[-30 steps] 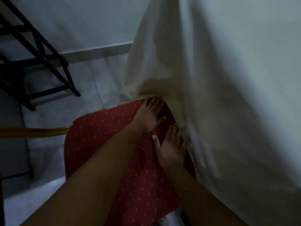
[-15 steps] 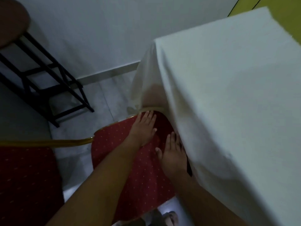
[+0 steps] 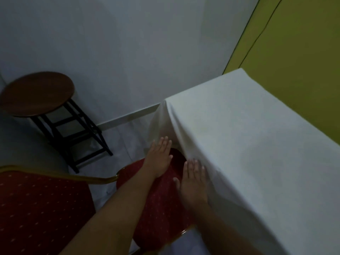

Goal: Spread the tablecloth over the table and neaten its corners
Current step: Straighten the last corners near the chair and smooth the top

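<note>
A white tablecloth (image 3: pixel 244 137) covers the table on the right and hangs down its near side and its far-left corner. My left hand (image 3: pixel 159 157) is flat with fingers straight, above the red seat, its fingertips near the hanging cloth below that corner. My right hand (image 3: pixel 193 183) is also flat, its fingers lying against the hanging side of the cloth. Neither hand grips anything.
A red dotted chair seat (image 3: pixel 161 208) stands pushed against the table under my arms. A second red chair with a gold frame (image 3: pixel 36 208) is at lower left. A round wooden stool (image 3: pixel 36 93) on black legs stands by the grey wall. A yellow-green wall lies behind the table.
The view has lifted and pulled back, showing the table top, stool and second chair. Both hands stay flat by the hanging cloth; the left hand has risen off the seat.
</note>
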Demonstrator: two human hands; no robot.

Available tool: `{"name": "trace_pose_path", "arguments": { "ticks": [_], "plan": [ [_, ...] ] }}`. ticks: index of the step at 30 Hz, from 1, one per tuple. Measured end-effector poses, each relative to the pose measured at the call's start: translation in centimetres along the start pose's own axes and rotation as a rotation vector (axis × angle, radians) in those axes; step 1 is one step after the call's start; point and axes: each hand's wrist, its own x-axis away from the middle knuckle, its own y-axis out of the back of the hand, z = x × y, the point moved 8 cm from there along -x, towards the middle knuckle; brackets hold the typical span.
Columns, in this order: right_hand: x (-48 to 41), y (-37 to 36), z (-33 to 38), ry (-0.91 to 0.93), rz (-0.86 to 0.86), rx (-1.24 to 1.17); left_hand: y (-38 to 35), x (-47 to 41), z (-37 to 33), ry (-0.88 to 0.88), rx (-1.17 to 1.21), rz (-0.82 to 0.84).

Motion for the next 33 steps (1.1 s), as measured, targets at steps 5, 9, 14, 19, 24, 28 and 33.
{"name": "trace_pose_path", "arguments": {
  "ticks": [5, 9, 14, 19, 24, 28, 33],
  "plan": [
    [2.4, 3.4, -3.2, -0.055, -0.088, -0.011, 3.4, 0.9, -4.1, -0.061, -0.023, -0.081],
    [6.1, 4.3, -7.7, -0.173, -0.14, -0.031, 5.6, 1.9, -9.6, -0.15, -0.04, -0.15],
    [14.1, 3.3, -16.9, -0.426, -0.064, -0.099, 5.8, 3.2, -19.1, -0.302, -0.083, -0.145],
    [23.7, 1.6, -24.1, -0.71, -0.076, -0.202, 4.5, 4.6, -28.0, -0.482, -0.089, -0.084],
    [30.9, 1.0, -28.8, -0.966, -0.07, -0.233, 4.4, 5.0, -33.7, -0.589, -0.104, -0.039],
    [32.3, 1.5, -31.6, -1.126, -0.14, -0.27, 3.6, 6.5, -39.4, -0.731, -0.126, -0.019],
    [33.8, 0.9, -35.5, -1.052, -0.092, -0.273, 0.5, 10.0, -46.7, -0.867, -0.141, 0.044]
  ]
}}
